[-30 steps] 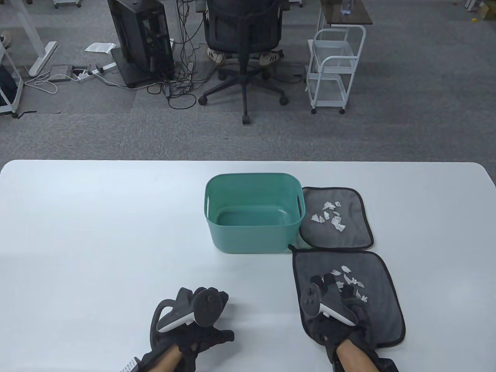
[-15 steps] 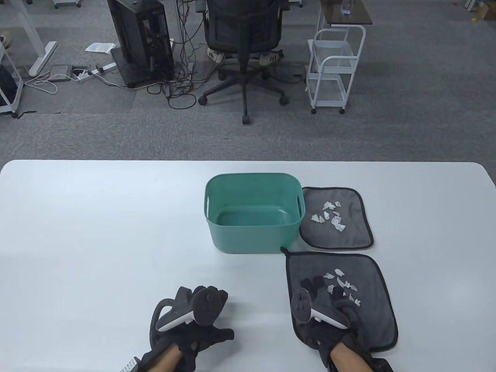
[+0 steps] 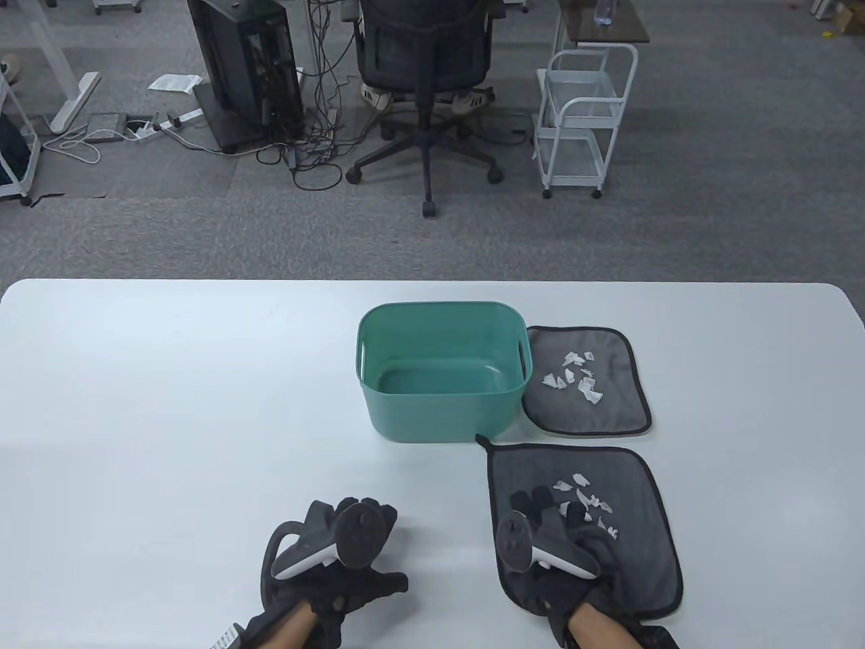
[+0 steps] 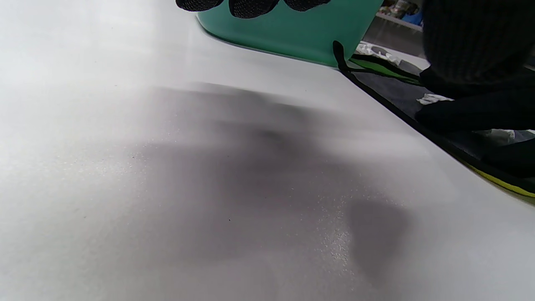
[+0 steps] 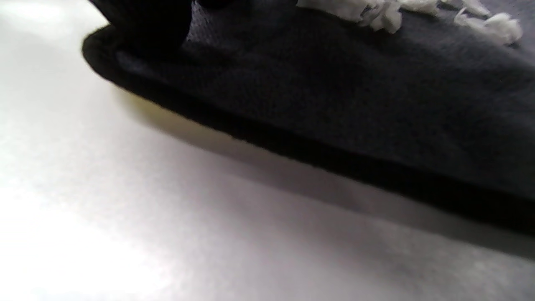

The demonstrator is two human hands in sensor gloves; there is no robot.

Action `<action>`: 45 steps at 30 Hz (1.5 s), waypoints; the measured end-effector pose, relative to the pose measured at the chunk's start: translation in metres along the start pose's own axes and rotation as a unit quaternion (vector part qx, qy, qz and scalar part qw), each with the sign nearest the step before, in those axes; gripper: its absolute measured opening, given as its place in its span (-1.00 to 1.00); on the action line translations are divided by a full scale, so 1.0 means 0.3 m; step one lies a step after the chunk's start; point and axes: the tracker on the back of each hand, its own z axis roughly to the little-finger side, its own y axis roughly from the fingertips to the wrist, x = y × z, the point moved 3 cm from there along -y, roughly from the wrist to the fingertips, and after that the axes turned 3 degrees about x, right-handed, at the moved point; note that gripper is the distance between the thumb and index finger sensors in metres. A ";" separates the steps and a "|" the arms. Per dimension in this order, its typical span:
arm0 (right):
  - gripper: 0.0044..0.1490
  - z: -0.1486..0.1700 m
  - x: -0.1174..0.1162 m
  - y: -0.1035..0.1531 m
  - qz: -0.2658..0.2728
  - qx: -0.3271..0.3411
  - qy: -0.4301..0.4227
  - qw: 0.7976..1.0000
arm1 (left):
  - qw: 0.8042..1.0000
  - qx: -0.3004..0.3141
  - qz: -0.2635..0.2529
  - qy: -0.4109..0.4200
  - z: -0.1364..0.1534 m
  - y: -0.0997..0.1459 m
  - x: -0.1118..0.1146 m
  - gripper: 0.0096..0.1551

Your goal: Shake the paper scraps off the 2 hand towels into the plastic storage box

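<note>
The right hand (image 3: 551,541) lies flat, fingers straight, on the near towel (image 3: 635,541), scraps (image 3: 588,500) on it, at 5 o'clock from the box (image 3: 442,372); the left hand (image 3: 338,554) rests idle, fingers loose; next, I judge: pinch two corners and lift

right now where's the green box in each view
Table view: the box stands mid-table, left of the far towel.
Left wrist view: box wall at top centre, behind the fingertips.
Right wrist view: not in it.
Shared landmark: the near towel with paper scraps, at right and across the top.
</note>
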 end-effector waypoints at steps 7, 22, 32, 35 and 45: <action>-0.09 -0.029 -0.006 0.006 0.003 0.009 0.007 1.000 | 1.000 0.003 -0.005 0.002 0.000 0.003 0.001 0.14; -0.09 -0.082 -0.018 0.010 0.008 0.036 0.015 0.999 | 1.000 0.000 -0.009 0.016 0.016 0.003 -0.001 0.14; -0.08 -0.117 -0.028 0.013 0.012 0.056 0.016 0.998 | 1.000 -0.003 -0.009 0.015 0.018 0.004 0.004 0.13; -0.08 -0.126 -0.027 0.013 0.013 0.060 0.018 0.998 | 1.000 -0.006 -0.008 0.016 0.021 0.004 0.002 0.13; -0.07 -0.154 -0.026 0.009 0.009 0.065 0.023 0.998 | 1.000 -0.004 -0.017 0.018 0.020 0.008 -0.005 0.11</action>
